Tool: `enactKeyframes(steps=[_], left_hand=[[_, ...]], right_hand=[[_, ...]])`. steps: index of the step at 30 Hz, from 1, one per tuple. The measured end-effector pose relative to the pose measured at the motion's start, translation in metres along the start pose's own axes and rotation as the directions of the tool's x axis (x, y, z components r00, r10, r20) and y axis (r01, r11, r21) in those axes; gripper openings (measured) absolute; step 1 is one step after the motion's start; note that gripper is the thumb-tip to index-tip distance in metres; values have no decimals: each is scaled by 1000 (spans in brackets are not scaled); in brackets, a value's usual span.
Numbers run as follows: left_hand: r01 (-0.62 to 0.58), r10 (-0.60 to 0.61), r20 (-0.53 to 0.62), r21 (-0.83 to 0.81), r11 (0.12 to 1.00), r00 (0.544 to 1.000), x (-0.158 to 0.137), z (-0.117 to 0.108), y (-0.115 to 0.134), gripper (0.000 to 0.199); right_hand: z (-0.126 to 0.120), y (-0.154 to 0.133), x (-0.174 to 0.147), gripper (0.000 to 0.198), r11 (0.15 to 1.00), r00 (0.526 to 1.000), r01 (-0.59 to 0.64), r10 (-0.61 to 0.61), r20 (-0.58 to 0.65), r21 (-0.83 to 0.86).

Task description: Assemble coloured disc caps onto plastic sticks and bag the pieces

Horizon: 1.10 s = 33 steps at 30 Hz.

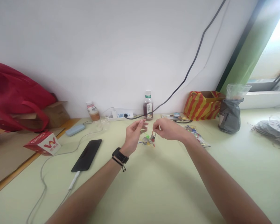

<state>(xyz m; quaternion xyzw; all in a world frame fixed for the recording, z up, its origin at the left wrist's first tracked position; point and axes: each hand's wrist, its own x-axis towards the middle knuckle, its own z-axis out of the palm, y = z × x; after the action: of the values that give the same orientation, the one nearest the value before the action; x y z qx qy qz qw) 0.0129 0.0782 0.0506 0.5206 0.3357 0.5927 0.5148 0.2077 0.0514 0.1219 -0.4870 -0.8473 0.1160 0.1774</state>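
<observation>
My left hand [133, 137], with a black watch [120, 155] on its wrist, is raised over the table. Its thumb and forefinger come together while the other fingers stay loosely curled; what they hold is too small to make out. My right hand [169, 128] is closed in a pinch just to the right. From its fingertips hangs a thin dark piece with red-orange parts [154, 141]. Just below and between both hands are small loose plastic parts [147, 140] in green, yellow and grey. A clear packet of colourful pieces [197, 135] lies beyond my right forearm.
A phone [86, 155] on a white cable lies left, near a red-white box [44, 143] and a blue power bank [75, 129]. Along the wall stand two bottles [148, 105], a power strip [123, 114] and a striped bag [200, 107]. A grey bag [230, 116] stands right.
</observation>
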Motion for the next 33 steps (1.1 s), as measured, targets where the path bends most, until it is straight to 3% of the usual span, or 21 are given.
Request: enactKeyframes(steps=[4,11,21,27,33], left_hand=[[-19,19,10,8,1000,1000,1,0,5,40],[-20,20,15,20,1000,1000,-1,3,9,40],[-42,42,-2,9,999,999,-1,5,12,37],[-61,61,-11,-17,998,998,3,2,18,37],[-90,90,-32,-13,996,995,5,1,26,36]], right_hand=[[-3,-2,-2,8,1000,1000,3,-3,-15,-30],[-4,-5,-1,21,999,1000,-1,2,19,-54],[1,-3,3,16,990,994,-49,34,-108,-135],[2,-5,6,15,987,976,14,-48,-212,-161],[5,-9,6,17,978,954,1,-64,-292,-210]])
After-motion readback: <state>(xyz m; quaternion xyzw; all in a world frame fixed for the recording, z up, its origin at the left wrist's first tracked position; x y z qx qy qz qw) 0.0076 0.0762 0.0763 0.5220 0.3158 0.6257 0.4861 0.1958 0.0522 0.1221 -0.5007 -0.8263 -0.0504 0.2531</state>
